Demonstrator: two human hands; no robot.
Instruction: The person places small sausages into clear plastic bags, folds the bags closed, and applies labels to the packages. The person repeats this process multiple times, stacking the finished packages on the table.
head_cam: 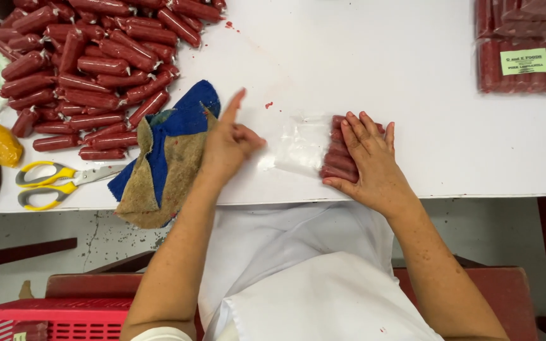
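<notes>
A clear plastic bag (pixel 299 146) lies on the white table (pixel 374 69) with several red sausages (pixel 339 158) inside its right end. My right hand (pixel 368 161) lies flat on those bagged sausages, fingers spread. My left hand (pixel 229 142) rests at the bag's open left end, index finger pointing up and away, the other fingers curled near the plastic. Whether the left hand pinches the bag edge is unclear.
A big heap of loose red sausages (pixel 90 63) fills the table's far left. A blue and tan cloth (pixel 165 158) lies beside my left hand. Yellow-handled scissors (pixel 55 183) sit at the left edge. Packed sausage bags (pixel 516 63) with a label are at far right. A red crate (pixel 64 319) stands below.
</notes>
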